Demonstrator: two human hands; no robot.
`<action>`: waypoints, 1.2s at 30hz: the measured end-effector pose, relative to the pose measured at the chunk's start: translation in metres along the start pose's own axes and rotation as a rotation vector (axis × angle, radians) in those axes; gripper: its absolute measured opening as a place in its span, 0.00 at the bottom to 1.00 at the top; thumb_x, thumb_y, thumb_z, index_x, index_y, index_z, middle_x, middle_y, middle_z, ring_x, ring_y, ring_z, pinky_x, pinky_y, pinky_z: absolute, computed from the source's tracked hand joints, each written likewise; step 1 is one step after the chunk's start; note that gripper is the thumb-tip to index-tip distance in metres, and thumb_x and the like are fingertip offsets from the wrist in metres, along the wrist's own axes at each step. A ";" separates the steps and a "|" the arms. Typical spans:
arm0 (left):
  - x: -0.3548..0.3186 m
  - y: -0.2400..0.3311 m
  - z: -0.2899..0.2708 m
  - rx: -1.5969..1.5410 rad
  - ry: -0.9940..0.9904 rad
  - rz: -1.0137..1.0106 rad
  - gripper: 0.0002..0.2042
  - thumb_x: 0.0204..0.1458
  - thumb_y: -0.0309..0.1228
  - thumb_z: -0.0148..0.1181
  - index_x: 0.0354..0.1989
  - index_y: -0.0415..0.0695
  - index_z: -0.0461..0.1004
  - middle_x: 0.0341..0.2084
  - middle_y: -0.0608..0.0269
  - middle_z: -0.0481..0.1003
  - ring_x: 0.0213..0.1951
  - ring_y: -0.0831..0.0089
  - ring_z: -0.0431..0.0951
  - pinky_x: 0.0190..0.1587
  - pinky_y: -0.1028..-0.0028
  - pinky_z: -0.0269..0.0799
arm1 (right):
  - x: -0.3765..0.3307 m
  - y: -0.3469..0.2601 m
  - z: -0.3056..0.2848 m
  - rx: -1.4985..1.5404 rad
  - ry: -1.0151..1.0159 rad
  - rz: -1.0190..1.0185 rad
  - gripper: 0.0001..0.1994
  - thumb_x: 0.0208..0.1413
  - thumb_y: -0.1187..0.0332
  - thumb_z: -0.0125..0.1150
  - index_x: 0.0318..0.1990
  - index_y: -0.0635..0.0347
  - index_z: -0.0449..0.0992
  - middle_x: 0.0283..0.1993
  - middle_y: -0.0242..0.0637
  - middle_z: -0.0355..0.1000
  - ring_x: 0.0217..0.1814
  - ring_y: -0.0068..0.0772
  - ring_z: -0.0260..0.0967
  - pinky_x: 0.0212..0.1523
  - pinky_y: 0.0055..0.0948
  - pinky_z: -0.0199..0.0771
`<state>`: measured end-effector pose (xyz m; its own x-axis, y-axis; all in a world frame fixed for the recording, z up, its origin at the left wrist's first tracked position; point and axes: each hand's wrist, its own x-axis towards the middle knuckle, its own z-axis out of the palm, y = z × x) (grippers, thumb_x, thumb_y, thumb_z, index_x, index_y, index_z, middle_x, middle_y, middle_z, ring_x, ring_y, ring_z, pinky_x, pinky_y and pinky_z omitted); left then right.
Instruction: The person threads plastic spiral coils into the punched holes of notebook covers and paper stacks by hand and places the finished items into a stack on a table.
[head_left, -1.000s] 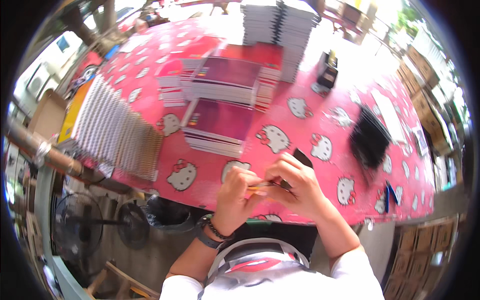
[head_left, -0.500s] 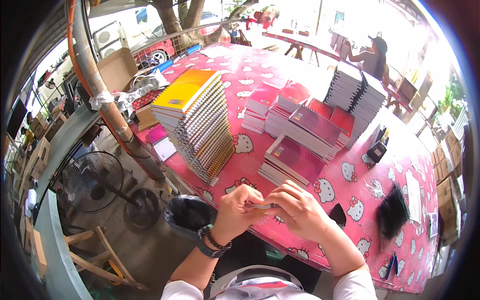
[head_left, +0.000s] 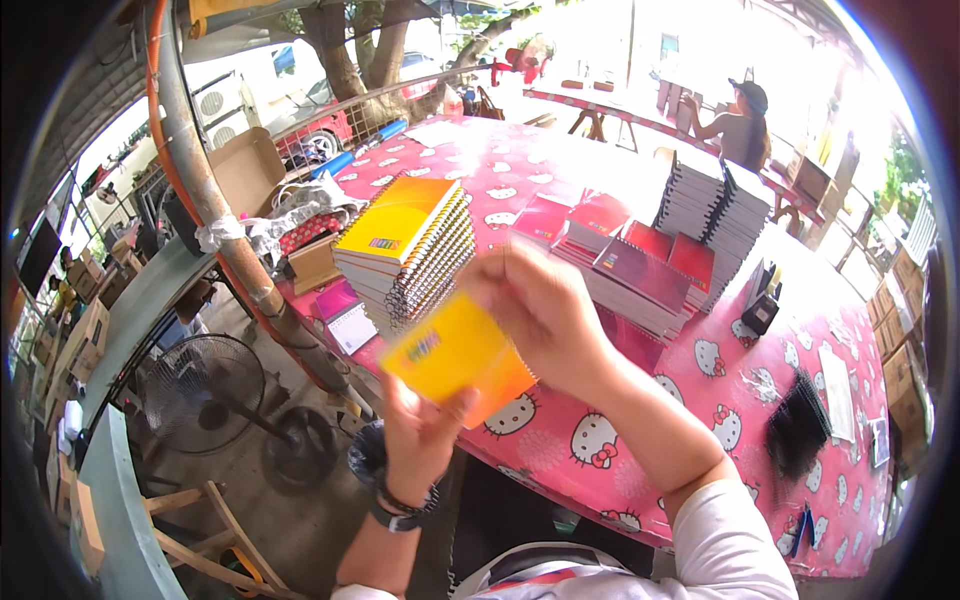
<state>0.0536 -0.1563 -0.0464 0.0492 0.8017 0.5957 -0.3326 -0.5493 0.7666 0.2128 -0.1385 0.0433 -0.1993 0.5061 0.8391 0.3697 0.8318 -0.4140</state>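
Note:
A yellow-orange notebook (head_left: 455,350) is tilted in front of me, blurred by motion. My left hand (head_left: 425,430) grips its lower left part, thumb on the cover and fingers behind. Against its upper right edge is my right hand (head_left: 545,315), its fingers curled but smeared, so whether they pinch the notebook is unclear. Just beyond stands a tall stack of yellow spiral notebooks (head_left: 405,220). Several piles of red and maroon notebooks (head_left: 650,270) lie past my right hand, which partly hides a maroon one.
The pink patterned table (head_left: 640,420) also holds upright white stacks with black coils (head_left: 690,200), a dark pen holder (head_left: 762,305) and a pile of black coils (head_left: 797,425). Left are a post (head_left: 235,255), a floor fan (head_left: 200,390) and a black-lined bin (head_left: 368,450). Another person (head_left: 745,125) works farther off.
Both hands have risen from the near table edge, where they pinched a thin item seen edge-on. The yellow notebook's cover now shows in my left hand. The view has shifted slightly.

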 end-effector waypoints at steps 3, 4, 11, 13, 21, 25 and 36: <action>0.079 0.042 -0.009 0.134 0.073 0.106 0.27 0.55 0.32 0.61 0.59 0.36 0.58 0.36 0.61 0.75 0.36 0.76 0.76 0.38 0.76 0.73 | 0.055 0.038 0.005 0.130 0.217 0.153 0.04 0.57 0.74 0.50 0.36 0.66 0.69 0.28 0.45 0.69 0.27 0.38 0.66 0.31 0.32 0.67; 0.110 0.046 -0.020 0.274 0.070 0.103 0.24 0.54 0.33 0.62 0.56 0.36 0.63 0.35 0.62 0.75 0.34 0.78 0.75 0.35 0.77 0.72 | 0.075 0.053 0.004 0.152 0.264 0.164 0.05 0.57 0.74 0.50 0.35 0.67 0.69 0.28 0.46 0.69 0.26 0.36 0.65 0.30 0.31 0.66; 0.173 -0.004 -0.078 0.663 0.003 0.093 0.23 0.48 0.44 0.66 0.46 0.38 0.74 0.47 0.55 0.72 0.48 0.69 0.71 0.51 0.71 0.66 | 0.071 0.154 0.057 0.017 0.287 0.381 0.15 0.59 0.59 0.51 0.39 0.65 0.73 0.33 0.47 0.72 0.40 0.38 0.70 0.43 0.36 0.68; 0.167 -0.010 -0.077 0.237 0.103 -0.030 0.27 0.56 0.46 0.56 0.53 0.33 0.70 0.49 0.54 0.72 0.51 0.69 0.71 0.55 0.72 0.63 | 0.074 0.143 0.064 0.217 0.316 0.443 0.17 0.60 0.57 0.51 0.42 0.64 0.74 0.35 0.47 0.74 0.42 0.37 0.72 0.45 0.33 0.69; 0.173 -0.032 -0.067 0.640 0.191 0.186 0.22 0.63 0.40 0.43 0.55 0.31 0.67 0.48 0.51 0.73 0.49 0.64 0.73 0.53 0.69 0.66 | 0.075 0.141 0.066 0.090 0.437 0.430 0.20 0.63 0.54 0.46 0.43 0.65 0.74 0.34 0.51 0.74 0.40 0.53 0.72 0.44 0.40 0.69; 0.117 0.037 -0.014 0.349 0.343 0.428 0.17 0.61 0.31 0.43 0.54 0.34 0.67 0.53 0.53 0.68 0.55 0.66 0.66 0.57 0.65 0.59 | 0.037 0.099 0.035 -0.277 0.441 0.062 0.16 0.53 0.66 0.59 0.48 0.63 0.70 0.47 0.47 0.70 0.48 0.50 0.66 0.51 0.42 0.65; 0.034 0.084 0.106 -0.974 -1.026 -0.237 0.14 0.44 0.41 0.70 0.26 0.42 0.78 0.25 0.66 0.68 0.24 0.75 0.64 0.26 0.79 0.56 | -0.221 -0.013 -0.141 -0.657 -0.100 0.695 0.18 0.40 0.71 0.68 0.42 0.56 0.73 0.46 0.39 0.71 0.54 0.44 0.63 0.55 0.44 0.60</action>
<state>0.1266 -0.2006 0.0636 0.6998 0.0981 0.7075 -0.7010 0.2847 0.6539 0.3800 -0.2935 -0.0869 0.1907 0.8804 0.4342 0.8629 0.0605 -0.5017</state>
